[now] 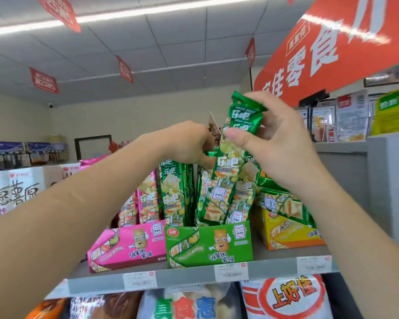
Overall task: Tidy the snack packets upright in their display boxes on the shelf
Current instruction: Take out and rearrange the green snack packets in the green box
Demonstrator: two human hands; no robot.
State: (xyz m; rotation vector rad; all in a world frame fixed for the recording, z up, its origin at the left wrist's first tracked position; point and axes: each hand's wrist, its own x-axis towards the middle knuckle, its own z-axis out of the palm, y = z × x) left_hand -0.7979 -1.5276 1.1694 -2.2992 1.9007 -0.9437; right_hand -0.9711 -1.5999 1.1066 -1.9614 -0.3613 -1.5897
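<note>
Now right hand (pixel 283 143) pinches green packets (pixel 229 183) (grip of left hand (pixel 184 141) hidden).

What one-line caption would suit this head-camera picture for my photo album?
Right hand grips green snack packets by their tops at the green display box; left hand reaches behind them.

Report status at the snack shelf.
Right hand pinches green packets by the top, tilted, lower ends in green box. Left hand behind them, fingers hidden. No obstruction seen.
</note>
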